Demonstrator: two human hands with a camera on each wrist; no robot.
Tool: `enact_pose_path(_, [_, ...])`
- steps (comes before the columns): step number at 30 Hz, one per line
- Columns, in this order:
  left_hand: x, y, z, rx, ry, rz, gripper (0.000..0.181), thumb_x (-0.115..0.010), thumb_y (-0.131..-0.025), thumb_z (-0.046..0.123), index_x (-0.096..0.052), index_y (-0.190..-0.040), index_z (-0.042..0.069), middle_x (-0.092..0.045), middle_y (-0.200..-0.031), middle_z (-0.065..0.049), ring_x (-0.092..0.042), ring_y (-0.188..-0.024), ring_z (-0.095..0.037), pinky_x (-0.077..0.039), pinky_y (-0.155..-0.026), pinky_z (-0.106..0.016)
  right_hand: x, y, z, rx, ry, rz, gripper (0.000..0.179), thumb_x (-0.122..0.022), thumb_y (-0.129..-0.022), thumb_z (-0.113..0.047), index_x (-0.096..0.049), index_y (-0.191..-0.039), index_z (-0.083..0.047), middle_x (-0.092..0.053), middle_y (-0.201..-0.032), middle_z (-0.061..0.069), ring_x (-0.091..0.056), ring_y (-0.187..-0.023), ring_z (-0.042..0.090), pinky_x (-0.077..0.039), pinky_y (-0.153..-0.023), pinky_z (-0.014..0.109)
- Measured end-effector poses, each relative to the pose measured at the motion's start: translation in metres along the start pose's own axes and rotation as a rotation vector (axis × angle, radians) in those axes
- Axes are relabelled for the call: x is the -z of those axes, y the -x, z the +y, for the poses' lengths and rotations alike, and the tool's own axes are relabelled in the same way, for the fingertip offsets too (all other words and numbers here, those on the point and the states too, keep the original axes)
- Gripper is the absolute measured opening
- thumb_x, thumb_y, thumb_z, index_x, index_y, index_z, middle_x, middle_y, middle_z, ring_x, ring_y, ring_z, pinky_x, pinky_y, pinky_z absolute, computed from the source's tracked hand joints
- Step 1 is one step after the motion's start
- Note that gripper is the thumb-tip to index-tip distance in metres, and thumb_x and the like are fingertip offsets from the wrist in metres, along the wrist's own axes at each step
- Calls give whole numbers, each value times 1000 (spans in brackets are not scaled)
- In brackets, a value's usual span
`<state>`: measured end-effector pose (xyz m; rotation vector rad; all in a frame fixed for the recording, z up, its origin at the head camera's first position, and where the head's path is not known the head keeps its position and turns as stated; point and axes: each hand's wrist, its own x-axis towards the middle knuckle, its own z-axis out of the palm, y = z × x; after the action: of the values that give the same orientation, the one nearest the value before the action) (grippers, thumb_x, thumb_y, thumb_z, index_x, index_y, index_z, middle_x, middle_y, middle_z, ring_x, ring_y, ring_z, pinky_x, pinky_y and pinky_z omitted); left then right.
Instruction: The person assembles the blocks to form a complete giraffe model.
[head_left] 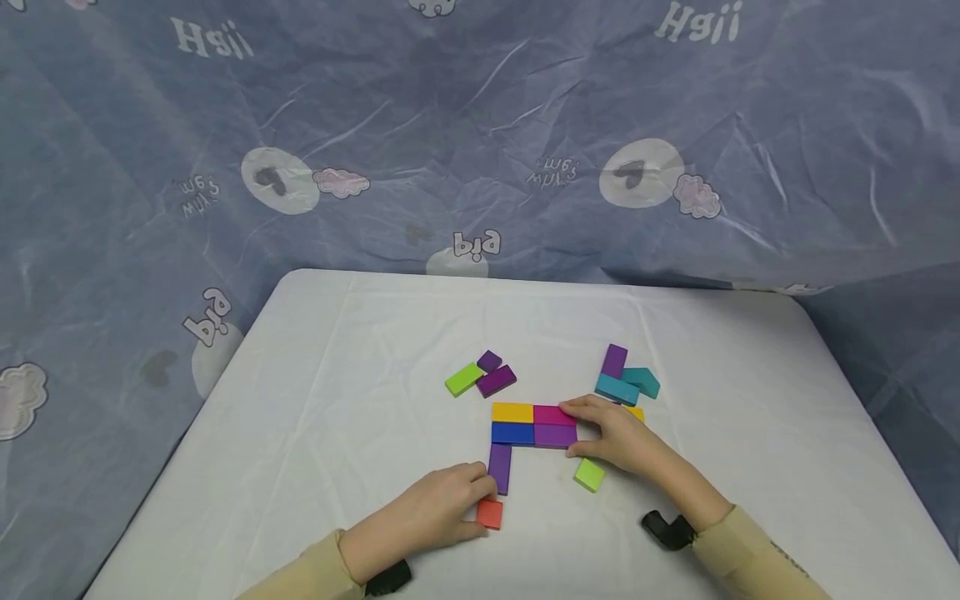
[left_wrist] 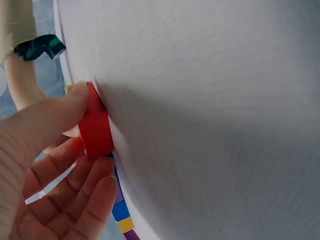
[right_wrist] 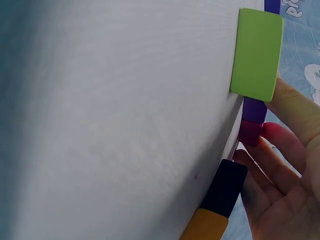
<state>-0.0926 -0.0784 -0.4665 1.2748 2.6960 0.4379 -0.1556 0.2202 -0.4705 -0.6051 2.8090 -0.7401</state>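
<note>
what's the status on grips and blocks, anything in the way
Left grip pinches red block. Right grip pinches magenta block and adjoining purple block. Lime block near right grip, maybe in the way.

Watching remotely, I see a lane of white tabletop (head_left: 555,367) between the rear plum block (head_left: 497,381) and the teal block (head_left: 617,389), its near end barred by the four-block rectangle (head_left: 513,432) and right hand (head_left: 618,433); broader room opens at both sides.

Right hand (head_left: 618,433) kinda hides part of one yellow block (head_left: 637,413), and both sleeves (head_left: 753,557) get chopped off by the bottom edge.
</note>
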Motion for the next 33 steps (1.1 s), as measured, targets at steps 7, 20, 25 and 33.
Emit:
enact_pose_path(7, [-2,-3,-1,30,38,20,29,-83,-80,28,-63,-98,16,-53,-88,8,-45,-73,0,-41,-67,-9,-1,-1,0,-11,-8,-9,66,-83,-79,-30,-59,-137,-12,-63,-130,8,-58,-121,30,-53,-97,47])
enact_pose_path(20, [-2,-5,-4,54,120,2,31,-83,-79,29,-63,-99,16,-54,-89,6,-42,-70,1,-37,-64,-8,0,0,2,4,-18,-10,64,-82,-80,-30,-60,-137,-10,-63,-130,8,-58,-121,30,-52,-98,48])
enact_pose_path(25, [-3,-6,-6,61,141,12,33,-84,-78,31,-63,-99,16,-53,-88,6,-41,-71,2,-37,-64,-8,0,0,2,3,-16,-7,64,-82,-80,-30,-59,-137,-11,-63,-131,8,-58,-121,30,-52,-98,48])
enact_pose_path(33, [8,-11,-22,148,157,135,25,-73,-89,31,-64,-107,15,-59,-101,4,-57,-87,-6,-52,-78,-21,-1,0,1,-12,-12,-11,65,-82,-80,-31,-59,-137,-12,-62,-131,8,-58,-122,30,-52,-97,48])
